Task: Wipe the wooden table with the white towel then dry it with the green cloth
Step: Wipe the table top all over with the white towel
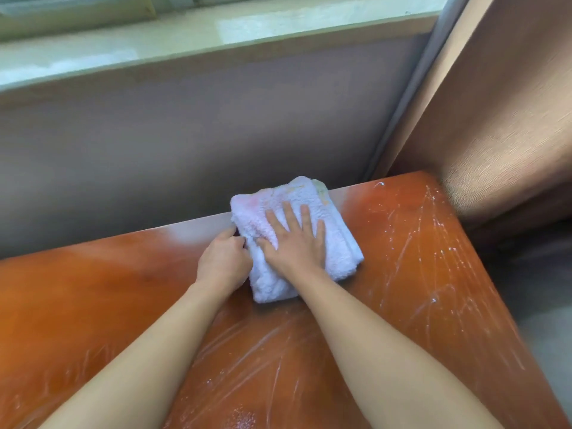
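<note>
A folded white towel lies on the orange-brown wooden table, close to its far edge. My right hand lies flat on top of the towel with fingers spread, pressing it down. My left hand grips the towel's left edge with curled fingers. White streaks and wet smears cover the table surface to the right of the towel and in front of it. No green cloth is in view.
A grey wall rises right behind the table's far edge, with a pale window sill above it. A brown curtain hangs at the right, touching the table's far right corner. The table's right edge drops to a grey floor.
</note>
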`<move>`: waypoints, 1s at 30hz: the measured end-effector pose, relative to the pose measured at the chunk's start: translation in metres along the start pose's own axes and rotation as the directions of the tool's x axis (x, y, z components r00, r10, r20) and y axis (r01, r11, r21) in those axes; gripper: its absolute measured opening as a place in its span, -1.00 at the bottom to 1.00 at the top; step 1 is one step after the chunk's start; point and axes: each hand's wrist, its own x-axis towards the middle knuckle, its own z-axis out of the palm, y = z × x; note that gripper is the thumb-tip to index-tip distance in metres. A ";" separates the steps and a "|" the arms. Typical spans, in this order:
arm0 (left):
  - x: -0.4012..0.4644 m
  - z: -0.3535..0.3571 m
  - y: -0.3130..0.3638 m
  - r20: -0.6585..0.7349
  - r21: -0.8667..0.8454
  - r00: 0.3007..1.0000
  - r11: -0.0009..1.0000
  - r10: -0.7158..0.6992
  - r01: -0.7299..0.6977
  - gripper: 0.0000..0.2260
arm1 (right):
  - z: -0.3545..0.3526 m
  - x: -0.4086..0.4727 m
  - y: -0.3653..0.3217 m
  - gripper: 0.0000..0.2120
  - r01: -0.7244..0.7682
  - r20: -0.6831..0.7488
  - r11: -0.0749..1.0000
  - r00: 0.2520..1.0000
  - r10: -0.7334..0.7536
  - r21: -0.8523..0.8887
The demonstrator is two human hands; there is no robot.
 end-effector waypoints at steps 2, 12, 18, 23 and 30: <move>0.004 0.006 0.015 0.027 0.038 0.999 0.998 0.044 -0.045 -0.64 | -0.013 0.006 0.035 -0.39 -0.039 -0.014 0.999 0.999 0.038 -0.013; 0.008 0.038 0.105 0.053 0.089 0.989 0.986 0.139 -0.143 -0.66 | -0.094 0.041 0.218 -0.42 -0.372 -0.011 0.928 0.928 0.372 0.009; 0.012 0.051 0.128 0.047 0.116 0.979 0.973 0.197 -0.201 -0.62 | -0.069 0.008 0.197 -0.41 -0.277 -0.098 0.961 0.957 0.274 -0.018; 0.026 0.060 0.148 0.022 0.124 0.962 0.954 0.271 -0.272 -0.59 | -0.052 -0.020 0.188 -0.19 -0.232 -0.072 0.967 0.971 0.226 -0.102; 0.027 0.068 0.168 0.136 0.081 0.966 0.969 0.219 -0.232 -0.54 | -0.083 0.046 0.214 -0.32 -0.228 -0.092 0.973 0.970 0.224 -0.035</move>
